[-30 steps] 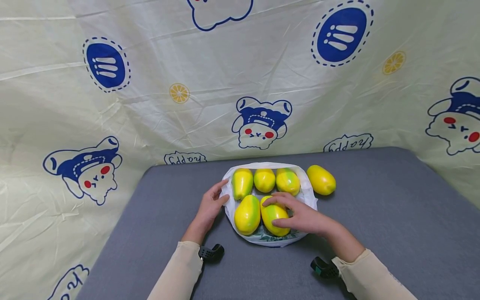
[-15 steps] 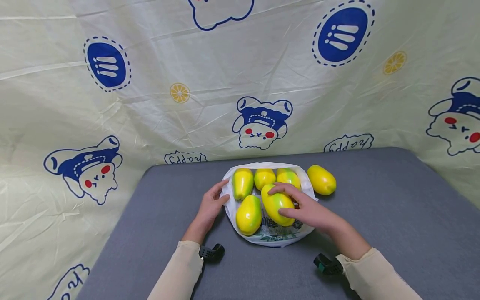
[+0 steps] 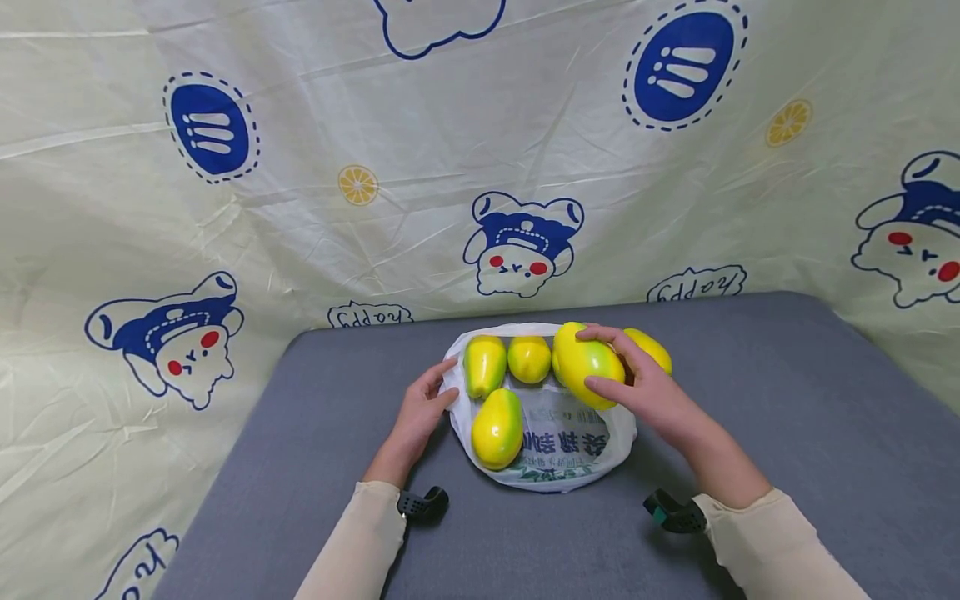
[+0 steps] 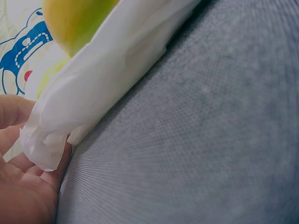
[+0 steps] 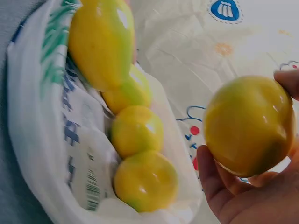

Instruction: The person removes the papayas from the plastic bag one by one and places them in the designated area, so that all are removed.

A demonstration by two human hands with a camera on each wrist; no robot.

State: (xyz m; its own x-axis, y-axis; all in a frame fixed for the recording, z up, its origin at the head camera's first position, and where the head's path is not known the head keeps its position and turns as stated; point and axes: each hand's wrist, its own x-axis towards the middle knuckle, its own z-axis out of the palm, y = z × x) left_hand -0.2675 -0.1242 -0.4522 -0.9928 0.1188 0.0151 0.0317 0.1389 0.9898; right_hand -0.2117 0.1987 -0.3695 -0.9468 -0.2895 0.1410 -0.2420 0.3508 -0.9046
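both forearms are entering from the lower edge of the head view, each wearing a pale cream sleeve and a dark wrist-mounted device. the left hand (image 3: 417, 414) is lying just left of the frame centre, palm down and low, with the fingers extending toward the upper right and the thumb spreading slightly apart. in the left wrist view, the left hand (image 4: 21, 186) is occupying the lower left corner, fingers lightly bent. the right hand (image 3: 651, 389) is sitting right of centre, raised, with the wrist angling toward the lower right. its fingers and thumb are curling around a rounded load. in the right wrist view, the right hand (image 5: 252, 193) is filling the lower right corner.
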